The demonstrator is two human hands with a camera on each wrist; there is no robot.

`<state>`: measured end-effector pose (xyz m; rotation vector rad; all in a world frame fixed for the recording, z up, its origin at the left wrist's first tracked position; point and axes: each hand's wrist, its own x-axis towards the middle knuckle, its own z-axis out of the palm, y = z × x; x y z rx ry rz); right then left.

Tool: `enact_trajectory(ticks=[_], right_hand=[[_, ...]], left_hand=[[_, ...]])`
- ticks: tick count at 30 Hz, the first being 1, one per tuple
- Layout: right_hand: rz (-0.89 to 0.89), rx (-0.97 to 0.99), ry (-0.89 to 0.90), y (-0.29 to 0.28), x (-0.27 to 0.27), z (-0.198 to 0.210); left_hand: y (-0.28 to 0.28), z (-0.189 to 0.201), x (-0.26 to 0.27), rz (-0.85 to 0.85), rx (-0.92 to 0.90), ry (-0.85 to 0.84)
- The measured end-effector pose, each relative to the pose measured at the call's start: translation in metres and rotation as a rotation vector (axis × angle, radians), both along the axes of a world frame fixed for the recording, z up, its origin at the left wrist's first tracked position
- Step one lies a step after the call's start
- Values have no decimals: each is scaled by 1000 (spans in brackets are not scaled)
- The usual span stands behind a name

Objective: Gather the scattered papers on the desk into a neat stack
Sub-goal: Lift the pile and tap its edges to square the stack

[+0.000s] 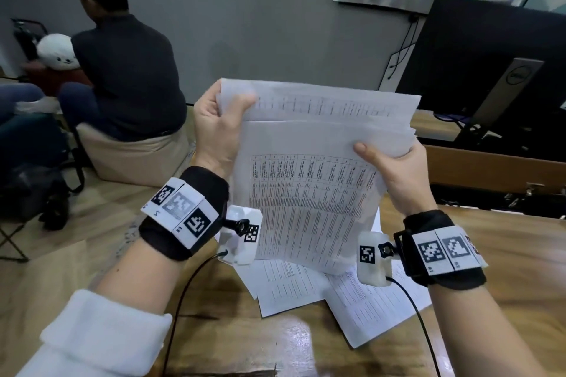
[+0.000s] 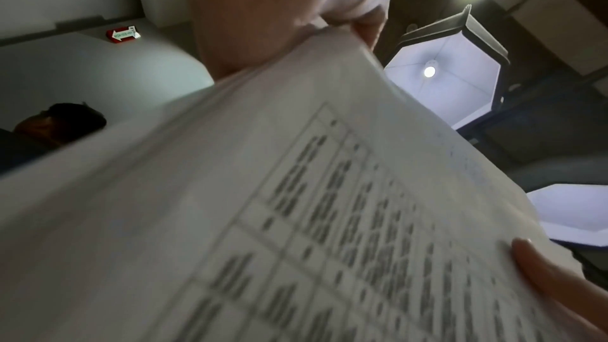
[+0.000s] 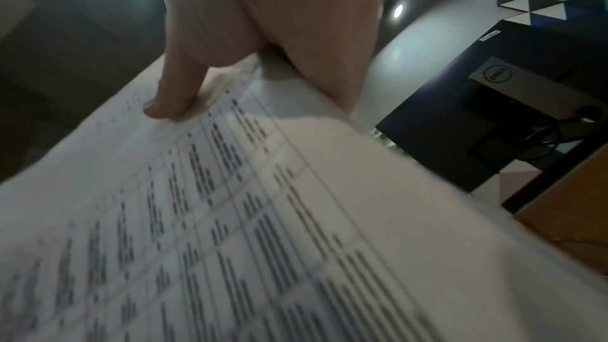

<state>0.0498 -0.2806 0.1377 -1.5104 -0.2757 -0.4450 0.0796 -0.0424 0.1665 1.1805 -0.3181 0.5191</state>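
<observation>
I hold a bundle of printed sheets (image 1: 309, 180) upright above the desk, tables of small text facing me. My left hand (image 1: 219, 119) grips the bundle's upper left corner, thumb in front. My right hand (image 1: 398, 165) grips its right edge, thumb lying on the front sheet. The sheets' top edges are uneven, one sitting higher behind. Up close, the left wrist view shows the printed page (image 2: 296, 217) and my left hand (image 2: 289, 9) at its corner. In the right wrist view my right hand (image 3: 263, 35) has its thumb on the page (image 3: 230, 217). More sheets (image 1: 306, 288) lie fanned on the wooden desk (image 1: 229, 333).
A black monitor (image 1: 490, 55) on a silver stand sits at the back right. A person (image 1: 122, 70) in a dark top sits at left on a beige cushion, back turned. Cables (image 1: 190, 291) run from both wrist cameras across the desk.
</observation>
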Motion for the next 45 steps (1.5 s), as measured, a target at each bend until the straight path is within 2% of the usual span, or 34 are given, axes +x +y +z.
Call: enact_trajectory(ticks=[5,9,13,16,19,21,25,29,32,36,38,42,45], right_hand=[[6,-19,91,-4,0,-26],[-4,23,135,-6,1,-41],[53,-13,235,-8,1,-62],[58,-81,345,-5,-2,-88],[27,-32,425,-1,-4,-111],[-5,15,461,0,-6,-121],[-74,27,431,-1,-9,-103],[-63,-23,345,-5,-9,-85],[-54,-35,412,-2,-10,-104],[-85,-44,535,8,-16,-136],[-104,-56,532,11,-14,-137],[-112,-98,552,5,-6,-127],[-164,-213,609,-16,0,-133]], left_hand=[[3,-7,-5,-57,15,-48],[0,-1,-2,-6,36,-60],[-2,-27,-2,-77,-7,-3],[-5,-66,-14,-149,156,136],[-9,-102,-24,-238,248,340],[-10,-118,-26,-193,275,418],[-2,-116,-20,-76,237,512],[0,-101,-13,10,207,452],[0,-119,-18,-47,217,528],[-6,-151,-34,-193,338,684],[-8,-158,-32,-154,336,707],[3,-157,-22,-43,191,756],[22,-161,-19,2,168,798]])
